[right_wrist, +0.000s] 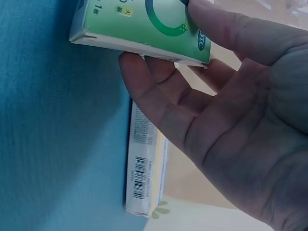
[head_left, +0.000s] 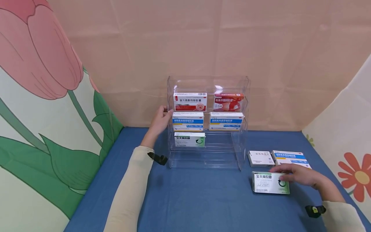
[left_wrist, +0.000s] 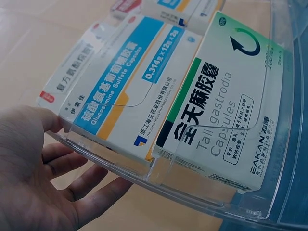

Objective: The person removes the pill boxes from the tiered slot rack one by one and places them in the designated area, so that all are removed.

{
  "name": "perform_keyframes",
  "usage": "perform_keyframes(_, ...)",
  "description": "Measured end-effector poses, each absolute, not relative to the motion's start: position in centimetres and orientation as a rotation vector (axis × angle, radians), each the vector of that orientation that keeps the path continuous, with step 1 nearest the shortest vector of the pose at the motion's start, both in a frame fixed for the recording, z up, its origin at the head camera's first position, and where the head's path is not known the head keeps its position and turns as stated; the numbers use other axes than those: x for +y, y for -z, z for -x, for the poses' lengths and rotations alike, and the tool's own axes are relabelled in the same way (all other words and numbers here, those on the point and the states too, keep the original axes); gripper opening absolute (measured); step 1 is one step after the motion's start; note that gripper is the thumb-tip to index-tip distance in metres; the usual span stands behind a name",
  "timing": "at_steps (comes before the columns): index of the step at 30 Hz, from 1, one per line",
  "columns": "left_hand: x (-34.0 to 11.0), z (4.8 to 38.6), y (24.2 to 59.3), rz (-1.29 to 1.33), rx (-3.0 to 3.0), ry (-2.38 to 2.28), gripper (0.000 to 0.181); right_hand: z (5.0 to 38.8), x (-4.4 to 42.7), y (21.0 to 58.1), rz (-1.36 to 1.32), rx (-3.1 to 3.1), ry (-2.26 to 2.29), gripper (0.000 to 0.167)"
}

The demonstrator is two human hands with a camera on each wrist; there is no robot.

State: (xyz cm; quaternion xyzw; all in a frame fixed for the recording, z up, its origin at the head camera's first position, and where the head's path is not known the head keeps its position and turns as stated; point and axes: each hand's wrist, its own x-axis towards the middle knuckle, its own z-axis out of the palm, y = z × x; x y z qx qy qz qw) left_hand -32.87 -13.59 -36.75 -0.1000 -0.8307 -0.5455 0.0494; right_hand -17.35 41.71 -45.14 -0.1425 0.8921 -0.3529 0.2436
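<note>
A clear acrylic display rack [head_left: 221, 158] stands on the table with medicine boxes on its tiers. My left hand [head_left: 161, 121] holds its left side edge, the thumb in front and the other fingers behind in the left wrist view. On the rack's lower tier sits a green-and-white medicine box [head_left: 189, 140], also close up in the left wrist view [left_wrist: 221, 110]. At the right, my right hand [head_left: 298, 175] pinches another green-and-white medicine box [head_left: 268, 183] between thumb and fingers. In the right wrist view this box [right_wrist: 130, 24] is tilted and its far end is cut off.
Above on the rack are two blue-and-white boxes [head_left: 188, 121], a red-and-white box [head_left: 189, 101] and a red box [head_left: 228, 102]. A white box [head_left: 261, 158] and a blue-and-white box [head_left: 291, 158] lie behind the right hand. The blue cloth [head_left: 197, 199] covers the table; printed fabric walls surround it.
</note>
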Motion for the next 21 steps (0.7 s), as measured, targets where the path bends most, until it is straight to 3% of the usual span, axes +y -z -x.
perform_keyframes(21,-13.50,32.61,36.80,0.319,-2.516,1.654,0.042,17.40,41.24,46.04,0.442,2.695,0.850,0.036)
